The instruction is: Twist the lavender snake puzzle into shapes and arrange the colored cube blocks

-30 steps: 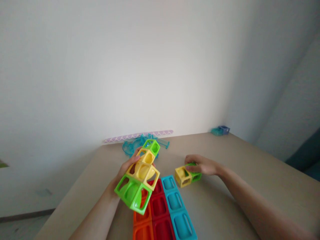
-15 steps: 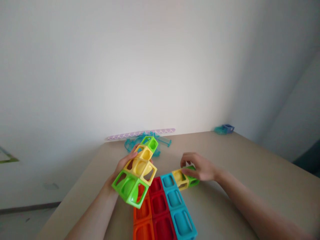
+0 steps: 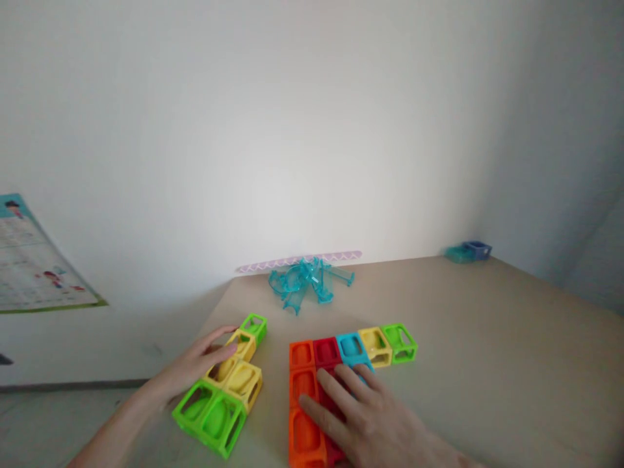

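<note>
My left hand (image 3: pixel 202 357) has its thumb on one side and fingers on the other of a joined piece of green and yellow cube blocks (image 3: pixel 244 380), which appears to rest on the table's left part. My right hand (image 3: pixel 363 413) lies with fingers spread across a larger slab of orange, red and blue cube blocks (image 3: pixel 306 390), covering much of its red and blue cubes. From that slab's far right corner a yellow cube (image 3: pixel 375 344) and a green cube (image 3: pixel 400 343) stick out in a row.
Translucent teal plastic parts (image 3: pixel 307 281) lie in a heap by the wall, before a lilac patterned strip (image 3: pixel 297 260). A teal piece (image 3: pixel 459 254) and a dark blue block (image 3: pixel 478 249) sit at the far right. A poster (image 3: pixel 43 260) hangs at left, beyond the table's edge.
The green and yellow piece has come down and left with my left hand. My right hand has left the small yellow and green cubes and moved nearer, onto the slab. The view has turned left.
</note>
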`<state>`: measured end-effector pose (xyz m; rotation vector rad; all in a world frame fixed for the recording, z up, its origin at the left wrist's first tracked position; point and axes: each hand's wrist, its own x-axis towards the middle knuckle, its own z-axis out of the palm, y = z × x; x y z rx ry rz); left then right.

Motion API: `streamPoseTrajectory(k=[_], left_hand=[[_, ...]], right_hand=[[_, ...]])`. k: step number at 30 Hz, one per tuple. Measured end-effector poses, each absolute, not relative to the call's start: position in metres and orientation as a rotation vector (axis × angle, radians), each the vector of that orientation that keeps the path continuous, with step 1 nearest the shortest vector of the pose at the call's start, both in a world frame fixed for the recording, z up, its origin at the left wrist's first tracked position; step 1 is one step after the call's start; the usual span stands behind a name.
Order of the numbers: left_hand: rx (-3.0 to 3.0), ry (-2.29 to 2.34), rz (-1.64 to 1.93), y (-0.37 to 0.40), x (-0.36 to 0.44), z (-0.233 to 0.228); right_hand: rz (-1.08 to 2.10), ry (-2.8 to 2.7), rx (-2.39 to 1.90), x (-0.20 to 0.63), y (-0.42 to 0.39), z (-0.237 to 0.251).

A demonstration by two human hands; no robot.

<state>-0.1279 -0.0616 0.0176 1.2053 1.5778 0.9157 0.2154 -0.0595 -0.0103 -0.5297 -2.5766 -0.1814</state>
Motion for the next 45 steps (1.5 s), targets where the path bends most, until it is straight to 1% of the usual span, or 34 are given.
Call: streamPoseTrajectory(k=[3,5,6,7,10,11,13,18,24,27,30,33,36,37,39,40,42,43,44,45], left_hand=[[1.617,1.753,0.742,-0.05,-0.119,0.033],[1.952,1.899,0.756,-0.039,-0.093,0.048],[2.125,1.899,0.798,-0.034,-0.073,0.054],[2.276,1.762,0.792,-0.028,-0.05,0.059],[2.518,1.031,0.599,-0.006,0.023,0.056],[2.536,0.882,0.531,0.002,0.043,0.05],[2.453,0.786,0.378,0.019,0.071,0.034],[2.388,0.776,0.424,0.038,0.082,0.004],[2.361,0.77,0.463,0.035,0.074,0.004],[2.337,0.755,0.484,0.036,0.073,0.003],[2.324,0.76,0.491,0.035,0.075,0.002],[2.32,0.777,0.51,0.03,0.077,0.008],[2.34,0.945,0.712,0.019,0.068,0.02],[2.359,1.096,0.809,0.013,0.06,0.024],[2.399,1.595,0.924,0.0,0.037,0.029],[2.367,1.92,0.871,-0.009,0.023,0.03],[2.14,2.47,0.588,-0.028,-0.01,0.029],[2.023,2.571,0.433,-0.038,-0.025,0.027],[1.935,2.546,0.305,-0.048,-0.04,0.025],[1.882,2.485,0.263,-0.058,-0.053,0.023]], right_hand=[[-0.347,-2.488,-0.631,0.206,-0.066,-0.03],[-0.377,-2.503,-0.682,0.202,-0.068,-0.029],[-0.381,-2.528,-0.699,0.201,-0.069,-0.024],[-0.383,-2.558,-0.713,0.2,-0.07,-0.019],[-0.346,-2.633,-0.756,0.199,-0.073,-0.004],[-0.319,-2.648,-0.775,0.199,-0.074,0.0],[-0.249,-2.673,-0.823,0.201,-0.075,0.005],[-0.148,-2.741,-0.833,0.207,-0.075,0.012],[0.005,-2.777,-0.722,0.227,-0.087,0.007],[0.076,-2.766,-0.789,0.251,-0.089,0.006],[0.157,-2.741,-0.88,0.274,-0.08,0.016],[0.21,-2.751,-0.88,0.286,-0.067,0.025],[0.248,-2.749,-0.877,0.289,-0.059,0.024],[0.251,-2.743,-0.882,0.289,-0.058,0.022],[0.248,-2.733,-0.889,0.288,-0.056,0.017],[0.244,-2.73,-0.891,0.288,-0.055,0.015],[0.232,-2.728,-0.89,0.287,-0.051,0.012],[0.226,-2.728,-0.886,0.287,-0.049,0.012],[0.218,-2.727,-0.879,0.286,-0.046,0.012],[0.21,-2.726,-0.872,0.286,-0.043,0.012]])
